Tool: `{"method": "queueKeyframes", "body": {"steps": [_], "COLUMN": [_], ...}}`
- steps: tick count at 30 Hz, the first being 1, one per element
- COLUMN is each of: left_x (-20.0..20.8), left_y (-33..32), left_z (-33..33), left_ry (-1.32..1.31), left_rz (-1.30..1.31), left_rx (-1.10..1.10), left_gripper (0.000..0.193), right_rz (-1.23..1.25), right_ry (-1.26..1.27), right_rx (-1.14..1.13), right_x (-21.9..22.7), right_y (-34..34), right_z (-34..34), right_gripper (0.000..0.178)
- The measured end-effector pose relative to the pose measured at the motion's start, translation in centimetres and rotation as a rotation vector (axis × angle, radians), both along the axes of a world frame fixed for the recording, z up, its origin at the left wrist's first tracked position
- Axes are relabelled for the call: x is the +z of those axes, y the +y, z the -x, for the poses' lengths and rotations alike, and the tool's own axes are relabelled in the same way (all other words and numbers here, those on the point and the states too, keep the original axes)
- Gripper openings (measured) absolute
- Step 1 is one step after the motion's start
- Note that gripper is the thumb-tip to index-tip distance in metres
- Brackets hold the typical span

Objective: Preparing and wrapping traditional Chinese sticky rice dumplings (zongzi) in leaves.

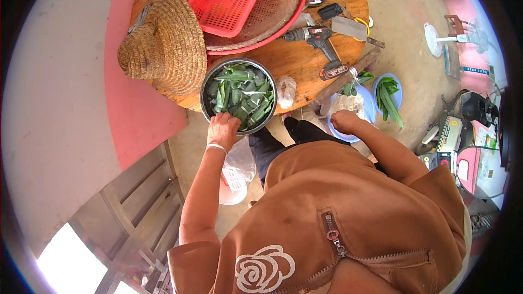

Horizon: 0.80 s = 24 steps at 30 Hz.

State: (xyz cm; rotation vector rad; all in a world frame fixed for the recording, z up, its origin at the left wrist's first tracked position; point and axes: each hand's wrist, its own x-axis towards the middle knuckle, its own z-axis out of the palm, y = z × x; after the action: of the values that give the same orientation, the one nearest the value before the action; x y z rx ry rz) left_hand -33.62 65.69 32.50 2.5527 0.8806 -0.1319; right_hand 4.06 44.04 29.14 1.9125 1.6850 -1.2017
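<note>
A round metal bowl [206,110] full of cut green leaf pieces [245,91] sits at the near edge of the wooden table. My left hand [223,129], a pale band at its wrist, bends its fingers over the bowl's near-left rim, beside the leaves. My right hand [344,122] is closed, low over a light blue basin [370,103] to the right of the table. Just beyond it are a whitish mass [348,104] and some green leaves [357,79]. Whatever the right fingers hold is hidden.
On the table [278,62] lie a straw hat [169,43], a red basket [229,0], a cordless drill [321,43], a cleaver [348,27] and a crumpled clear bag [286,91]. A second blue basin [399,95] holds long green leaves [387,98]. A pink bucket [231,191] stands below my left forearm.
</note>
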Motion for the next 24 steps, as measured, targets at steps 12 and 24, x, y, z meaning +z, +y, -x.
{"method": "queueKeyframes", "body": {"steps": [12, 24], "left_x": [1.2, 3.6], "left_y": [-2.4, -4.8], "left_z": [-1.2, -3.4], "left_ry": [0.118, 0.514], "left_rz": [0.127, 0.125], "left_rx": [0.121, 0.005], "left_gripper": [0.021, 0.054], "right_rz": [-0.127, -0.061], "right_ry": [0.022, 0.011], "right_rx": [0.006, 0.112], "right_x": [-1.2, -0.6], "right_y": [0.3, 0.5], "right_z": [-0.5, -1.6], "right_gripper": [0.026, 0.023]}}
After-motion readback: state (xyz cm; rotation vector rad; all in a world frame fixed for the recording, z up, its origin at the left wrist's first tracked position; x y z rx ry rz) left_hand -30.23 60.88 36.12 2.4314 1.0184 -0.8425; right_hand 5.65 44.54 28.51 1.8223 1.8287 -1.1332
